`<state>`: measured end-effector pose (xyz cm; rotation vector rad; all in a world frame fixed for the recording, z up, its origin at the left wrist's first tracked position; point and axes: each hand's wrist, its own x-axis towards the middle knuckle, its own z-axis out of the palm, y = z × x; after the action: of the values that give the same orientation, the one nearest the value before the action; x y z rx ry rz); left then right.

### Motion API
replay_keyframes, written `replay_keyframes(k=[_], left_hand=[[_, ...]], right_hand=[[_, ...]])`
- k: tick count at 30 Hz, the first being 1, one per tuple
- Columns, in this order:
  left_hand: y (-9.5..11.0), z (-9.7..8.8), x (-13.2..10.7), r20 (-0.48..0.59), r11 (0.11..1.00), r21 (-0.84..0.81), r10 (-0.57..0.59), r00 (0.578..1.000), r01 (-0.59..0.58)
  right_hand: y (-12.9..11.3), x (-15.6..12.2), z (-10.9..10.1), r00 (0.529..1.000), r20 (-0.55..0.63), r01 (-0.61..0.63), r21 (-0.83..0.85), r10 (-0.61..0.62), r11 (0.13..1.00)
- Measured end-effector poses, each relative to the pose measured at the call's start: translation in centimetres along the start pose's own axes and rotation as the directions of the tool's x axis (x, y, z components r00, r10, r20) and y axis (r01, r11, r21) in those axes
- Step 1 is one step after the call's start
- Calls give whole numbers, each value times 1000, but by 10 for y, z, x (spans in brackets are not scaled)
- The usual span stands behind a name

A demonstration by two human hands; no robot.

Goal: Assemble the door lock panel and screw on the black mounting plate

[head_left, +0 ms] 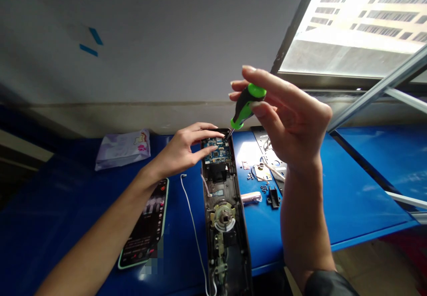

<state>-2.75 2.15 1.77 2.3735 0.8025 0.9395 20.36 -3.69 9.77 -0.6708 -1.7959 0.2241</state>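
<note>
My right hand [290, 118] grips a green and black screwdriver [243, 108] by its handle. The screwdriver leans, with its shaft pointing down to the top right corner of a blue circuit board [218, 154]. Whether the tip sits in a screw is too small to tell. The board lies at the far end of a long, dark, open housing [218, 187]. My left hand [183, 148] rests over the board's left side, thumb and fingers apart and stretched across it. Nearer to me in the housing is a round metal spindle mechanism [224, 217].
A phone [147, 229] and a white cable [191, 218] lie left of the housing. Behind them is a pale purple packet [123, 149]. To the right are a black bracket [274, 198], small screws [263, 189] and a metal plate [278, 165] on the blue table [360, 176].
</note>
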Motion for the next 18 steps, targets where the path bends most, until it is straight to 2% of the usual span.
replay_keyframes(k=[4,6,8,11,13,14,16,18], left_hand=[[-1,1,0,-18,1000,-15,13,1000,-13],[0,1,0,-17,1000,-13,7,1000,-7],[2,0,0,-2,1000,14,3,1000,-3],[4,-2,0,33,998,65,20,999,-22],[5,-2,0,43,996,81,34,998,-37],[6,-2,1,41,995,90,38,998,-42],[10,-1,1,2,988,139,68,998,-67],[17,1,1,-60,967,221,144,988,-128]], right_hand=[[0,-2,0,992,-29,-123,-201,120,972],[-1,-1,0,990,-24,-141,-241,139,960],[-1,-1,-2,997,-35,-70,-210,64,975],[-4,-3,-8,975,-205,42,-212,-86,976],[-8,-5,-17,948,-301,25,-251,-102,968],[-10,-7,-22,946,-313,-3,-258,-81,966],[-14,-8,-34,958,-285,-60,-240,-11,969],[-12,-9,-45,982,-170,-122,-207,87,971]])
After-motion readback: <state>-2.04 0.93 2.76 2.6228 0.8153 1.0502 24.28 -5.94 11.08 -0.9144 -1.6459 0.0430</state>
